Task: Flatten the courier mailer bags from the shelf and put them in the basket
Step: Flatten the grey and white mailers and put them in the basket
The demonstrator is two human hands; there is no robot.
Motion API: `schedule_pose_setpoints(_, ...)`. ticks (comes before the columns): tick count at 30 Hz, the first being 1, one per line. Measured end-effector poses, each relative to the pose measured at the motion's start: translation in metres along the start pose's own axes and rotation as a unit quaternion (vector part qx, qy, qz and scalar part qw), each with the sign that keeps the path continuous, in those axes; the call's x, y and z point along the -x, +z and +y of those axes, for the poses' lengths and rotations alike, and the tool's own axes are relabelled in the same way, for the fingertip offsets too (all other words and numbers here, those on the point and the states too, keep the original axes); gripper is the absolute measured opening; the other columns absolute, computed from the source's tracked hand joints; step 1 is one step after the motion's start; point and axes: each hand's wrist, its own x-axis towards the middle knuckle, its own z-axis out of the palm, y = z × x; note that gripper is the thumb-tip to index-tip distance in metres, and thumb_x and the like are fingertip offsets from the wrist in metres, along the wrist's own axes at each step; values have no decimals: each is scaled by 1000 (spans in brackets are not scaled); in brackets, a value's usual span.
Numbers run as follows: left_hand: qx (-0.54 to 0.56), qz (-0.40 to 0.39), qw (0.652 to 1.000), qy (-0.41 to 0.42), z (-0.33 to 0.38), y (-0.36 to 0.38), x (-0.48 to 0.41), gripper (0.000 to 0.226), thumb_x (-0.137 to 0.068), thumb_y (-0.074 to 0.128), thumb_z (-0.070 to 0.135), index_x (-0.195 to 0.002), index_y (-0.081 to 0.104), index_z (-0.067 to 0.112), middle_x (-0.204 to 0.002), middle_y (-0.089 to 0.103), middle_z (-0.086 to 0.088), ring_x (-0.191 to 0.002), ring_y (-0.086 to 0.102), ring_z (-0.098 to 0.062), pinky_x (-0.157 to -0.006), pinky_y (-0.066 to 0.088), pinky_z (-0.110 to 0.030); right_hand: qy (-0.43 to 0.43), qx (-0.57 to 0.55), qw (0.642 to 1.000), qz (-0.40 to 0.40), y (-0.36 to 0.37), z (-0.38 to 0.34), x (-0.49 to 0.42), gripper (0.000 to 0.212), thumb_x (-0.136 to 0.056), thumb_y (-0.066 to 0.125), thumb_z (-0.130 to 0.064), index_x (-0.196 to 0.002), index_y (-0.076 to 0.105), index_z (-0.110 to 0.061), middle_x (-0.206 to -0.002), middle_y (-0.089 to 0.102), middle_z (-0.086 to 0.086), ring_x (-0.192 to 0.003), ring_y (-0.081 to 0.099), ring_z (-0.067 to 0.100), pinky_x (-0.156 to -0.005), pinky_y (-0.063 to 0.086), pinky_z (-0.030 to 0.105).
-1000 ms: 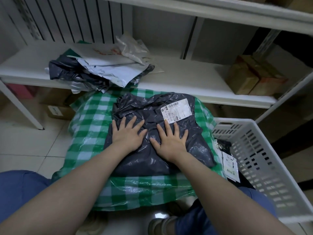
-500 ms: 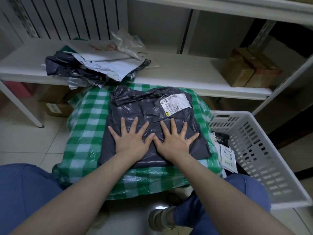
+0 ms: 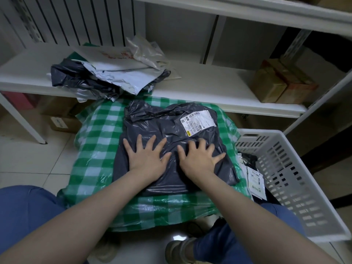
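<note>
A dark grey courier mailer bag (image 3: 163, 126) with a white label lies on a green-and-white checked surface (image 3: 95, 153) in front of me. My left hand (image 3: 145, 157) presses flat on its near left part, fingers spread. Beside it, my right hand (image 3: 200, 159) presses on the near right part with fingers spread and slightly bent. A pile of crumpled grey and white mailer bags (image 3: 106, 77) sits on the white shelf (image 3: 209, 88). The white slotted basket (image 3: 297, 180) stands to the right, holding dark mailers with labels (image 3: 253, 176).
Brown cardboard boxes (image 3: 282, 84) sit at the shelf's right end. More boxes (image 3: 61, 115) stand on the tiled floor under the shelf. My knees in blue trousers flank the checked surface.
Both hands stay pressed on the grey bag and have slid slightly apart. The right fingers have bent a little.
</note>
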Motion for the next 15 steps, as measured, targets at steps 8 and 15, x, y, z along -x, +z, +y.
schedule_pose_setpoints(8,-5,33,999,14,-16,-31,-81,68,-92,13,73,-152,-4,48,-163,-14,6,-147,-22,-32,-109,-15,-68,-75,48,995,-34,-23,-13,-87,72,-87,22,-77,-150,6,-47,-161,-18,-6,-144,-21,40,-100,-8,80)
schedule_pose_setpoints(15,39,-36,998,-25,-27,-1,-109,68,-86,4,80,-149,-5,55,-159,-27,10,-144,-29,-36,-105,-15,-73,-39,21,996,-82,14,-1,-107,73,-84,11,-80,-150,7,-49,-161,-17,-11,-145,-23,36,-96,-11,81)
